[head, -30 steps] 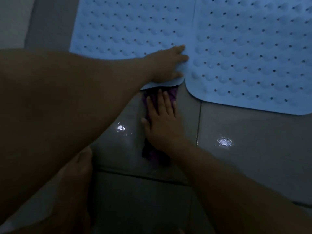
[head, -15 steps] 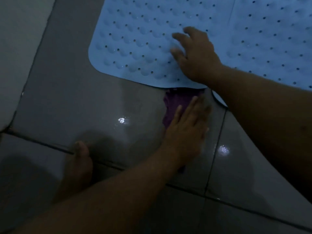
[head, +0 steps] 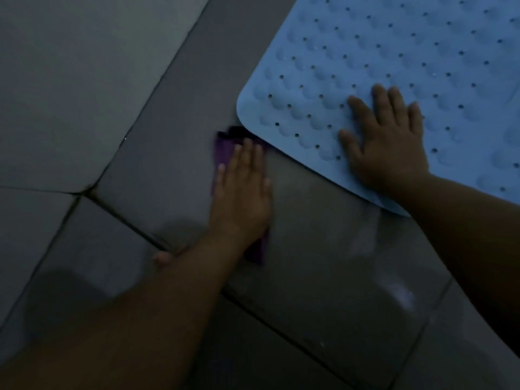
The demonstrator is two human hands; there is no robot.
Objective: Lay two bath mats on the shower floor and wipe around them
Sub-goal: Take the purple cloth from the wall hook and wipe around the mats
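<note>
The light was dim and the whole view a little blurred. A blue bath mat (head: 394, 66), dotted with small holes and rounded bumps, lay flat on the tiled shower floor (head: 323, 263) in the upper right of the view, its rounded corner pointing toward the middle; only this one mat could be made out, since no seam showed within the picture. The right hand (head: 391, 147) rested palm down on the mat near its lower edge, its fingers (head: 380, 99) straight and spread, holding nothing and simply pressing the mat against the floor. The left hand (head: 243, 192) lay flat on a purple cloth (head: 225, 149), fingers straight and close together, pressing the cloth to the tile rather than gripping it. The cloth stuck out past the fingertips and also behind the wrist, and its far end sat just beside the mat's corner, perhaps touching the edge, though the blur made that hard to tell. The two hands were near each other, one on the mat and one just off it. A bare toe (head: 163, 257) showed beside the left forearm, on the floor near a grout line. Pale reflections shone on the dark tile at the lower right. At the upper left a lighter grey surface met the floor along a slanting line.
</note>
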